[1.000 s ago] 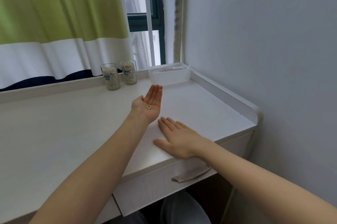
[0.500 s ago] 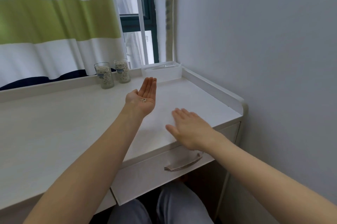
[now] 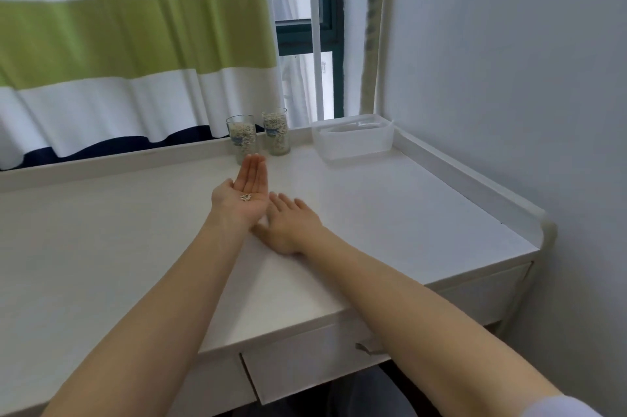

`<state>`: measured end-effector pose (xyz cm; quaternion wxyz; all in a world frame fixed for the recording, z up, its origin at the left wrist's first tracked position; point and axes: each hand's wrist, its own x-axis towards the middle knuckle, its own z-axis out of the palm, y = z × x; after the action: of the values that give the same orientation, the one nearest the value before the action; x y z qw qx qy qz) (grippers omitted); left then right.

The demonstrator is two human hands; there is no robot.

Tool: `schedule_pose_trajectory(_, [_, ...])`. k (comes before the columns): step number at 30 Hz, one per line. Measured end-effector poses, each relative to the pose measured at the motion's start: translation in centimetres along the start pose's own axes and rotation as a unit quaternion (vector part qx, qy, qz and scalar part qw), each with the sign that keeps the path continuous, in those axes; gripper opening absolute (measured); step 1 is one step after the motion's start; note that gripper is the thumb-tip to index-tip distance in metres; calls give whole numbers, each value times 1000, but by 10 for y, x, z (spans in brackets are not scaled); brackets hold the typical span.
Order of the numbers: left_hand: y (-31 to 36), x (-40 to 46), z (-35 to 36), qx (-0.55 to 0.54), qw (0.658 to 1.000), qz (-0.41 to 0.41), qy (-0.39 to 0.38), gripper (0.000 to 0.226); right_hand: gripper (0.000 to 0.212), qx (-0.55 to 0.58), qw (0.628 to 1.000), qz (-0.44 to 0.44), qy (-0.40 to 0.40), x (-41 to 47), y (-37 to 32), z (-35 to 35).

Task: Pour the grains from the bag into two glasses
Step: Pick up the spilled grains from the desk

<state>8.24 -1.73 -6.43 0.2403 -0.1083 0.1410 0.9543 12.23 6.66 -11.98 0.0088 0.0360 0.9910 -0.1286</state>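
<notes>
Two clear glasses stand side by side at the back of the white desk, both holding grains: the left glass (image 3: 241, 139) and the right glass (image 3: 276, 131). My left hand (image 3: 245, 197) is held palm up over the desk in front of them, fingers straight, with a few loose grains (image 3: 245, 197) lying in the palm. My right hand (image 3: 289, 224) rests palm down on the desk just right of the left hand, fingers spread. A clear plastic bag lies inside the translucent bin (image 3: 354, 141) at the back right.
The desk (image 3: 390, 213) has a raised rim at the back and right, against a wall. A striped curtain (image 3: 135, 43) hangs behind the glasses beside a window. A drawer (image 3: 305, 359) with a handle sits below the front edge.
My right hand slid left and forward across the desk, ending beside my left hand. The left hand stayed palm up with the grains. The view shifted upward and closer.
</notes>
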Motion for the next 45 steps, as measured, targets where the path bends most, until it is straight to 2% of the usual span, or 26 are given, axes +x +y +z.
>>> schedule_pose_trajectory(9, [-23,3,-3,33,999,-25,10,62,77,-36,977,209,35,0,77,-25])
schedule_pose_trajectory(16, [-53,-4,1,56,996,-72,-3,64,82,15,932,356,66,-32,120,-37])
schedule_pose_trajectory(19, [-67,-3,5,57,995,-86,4,63,72,-8,904,425,39,-45,123,-48])
schedule_pose_trajectory(21, [-79,-2,11,56,994,-96,17,62,52,-66,913,400,31,-53,118,-64])
schedule_pose_trajectory(24, [-98,2,25,47,992,-113,35,61,28,-62,939,299,158,-58,114,-87])
schedule_pose_trajectory(26, [-109,6,38,32,991,-123,37,60,22,-8,933,267,241,-55,112,-100])
schedule_pose_trajectory(31, [-121,30,77,-3,992,-127,19,59,22,106,908,213,345,-18,121,-127])
schedule_pose_trajectory(40, [-132,136,152,54,994,-96,0,52,19,260,864,148,406,69,168,-176])
schedule_pose_trajectory(43, [-142,181,171,116,990,-75,-11,51,19,255,862,138,416,102,185,-186])
schedule_pose_trajectory(45, [-149,204,175,197,978,-58,-20,50,18,244,872,143,399,122,194,-186])
